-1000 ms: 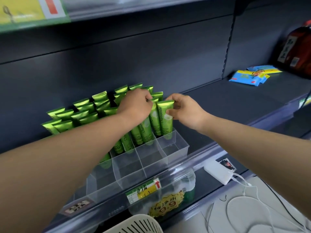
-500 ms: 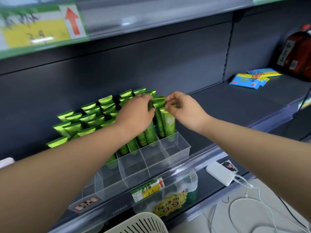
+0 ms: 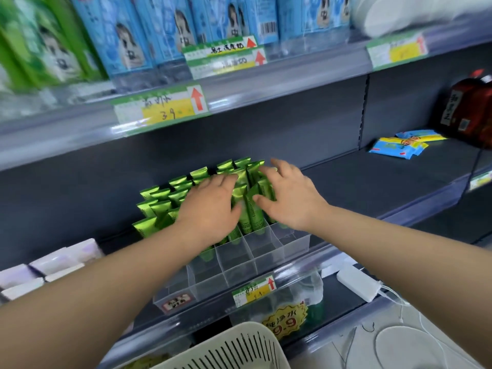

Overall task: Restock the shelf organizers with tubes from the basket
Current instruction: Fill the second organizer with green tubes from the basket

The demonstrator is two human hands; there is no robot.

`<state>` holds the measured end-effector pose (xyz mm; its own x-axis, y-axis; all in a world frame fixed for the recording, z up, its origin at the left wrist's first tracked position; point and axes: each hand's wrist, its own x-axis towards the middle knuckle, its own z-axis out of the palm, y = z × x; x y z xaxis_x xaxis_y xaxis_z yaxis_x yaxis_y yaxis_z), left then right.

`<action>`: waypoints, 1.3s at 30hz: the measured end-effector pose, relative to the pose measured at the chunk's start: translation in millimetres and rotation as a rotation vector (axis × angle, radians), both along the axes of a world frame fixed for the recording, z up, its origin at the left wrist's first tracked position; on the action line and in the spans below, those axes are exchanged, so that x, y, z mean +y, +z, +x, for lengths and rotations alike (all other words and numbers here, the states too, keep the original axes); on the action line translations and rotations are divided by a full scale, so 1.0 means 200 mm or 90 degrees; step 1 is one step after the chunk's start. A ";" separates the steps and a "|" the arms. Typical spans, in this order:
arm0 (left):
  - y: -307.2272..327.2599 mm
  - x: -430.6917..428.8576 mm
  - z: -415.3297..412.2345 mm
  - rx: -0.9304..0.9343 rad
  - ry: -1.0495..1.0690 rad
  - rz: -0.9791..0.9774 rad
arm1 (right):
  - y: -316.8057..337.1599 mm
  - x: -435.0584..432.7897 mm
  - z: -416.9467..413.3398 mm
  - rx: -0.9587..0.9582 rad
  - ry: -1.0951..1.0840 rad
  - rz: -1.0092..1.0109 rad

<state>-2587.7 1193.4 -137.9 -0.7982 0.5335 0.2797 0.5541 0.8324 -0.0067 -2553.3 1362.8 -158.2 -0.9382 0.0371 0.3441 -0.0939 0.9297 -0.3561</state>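
Several green tubes (image 3: 162,206) stand upright in a clear plastic organizer (image 3: 239,259) with a grid of compartments on the dark shelf. My left hand (image 3: 210,206) lies flat with spread fingers on top of the tubes in the middle rows. My right hand (image 3: 290,195) rests with straight fingers against the tubes on the right side of the organizer. Neither hand grips a tube. The front compartments of the organizer hold no tubes. A cream slotted basket (image 3: 234,350) shows at the bottom edge, below the shelf.
The upper shelf carries blue and green packs (image 3: 170,30) behind price tags (image 3: 162,106). Blue and yellow packets (image 3: 399,146) and a dark red bottle (image 3: 468,110) sit at the right. White boxes (image 3: 50,265) stand at the left. A white power bank (image 3: 356,286) with cables lies below.
Both hands have let go of the tubes and flattened out on top of them. The camera has tilted up, bringing the upper shelf into view.
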 end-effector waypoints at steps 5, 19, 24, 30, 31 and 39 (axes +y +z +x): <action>0.04 -0.12 0.15 0.045 -0.001 -0.052 | 0.03 -0.12 0.11 -0.020 0.007 0.034; 0.01 -0.45 0.58 0.109 0.035 -0.071 | 0.05 -0.45 0.50 -0.051 0.070 0.069; -0.02 -0.60 0.75 0.100 0.040 -0.081 | 0.00 -0.56 0.65 -0.059 0.094 0.089; -0.11 -0.74 0.92 0.086 0.063 -0.068 | -0.10 -0.68 0.80 -0.074 0.117 0.117; -0.13 -0.75 0.95 0.078 0.065 -0.065 | -0.12 -0.69 0.82 -0.080 0.120 0.120; -0.40 -0.92 1.09 -0.028 0.094 -0.033 | -0.32 -0.83 0.94 -0.134 0.157 0.117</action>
<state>-2370.0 1010.2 -217.0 -0.8803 0.4218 0.2173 0.4259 0.9043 -0.0297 -2364.9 1197.0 -221.9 -0.9621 -0.2439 0.1222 -0.2660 0.9382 -0.2215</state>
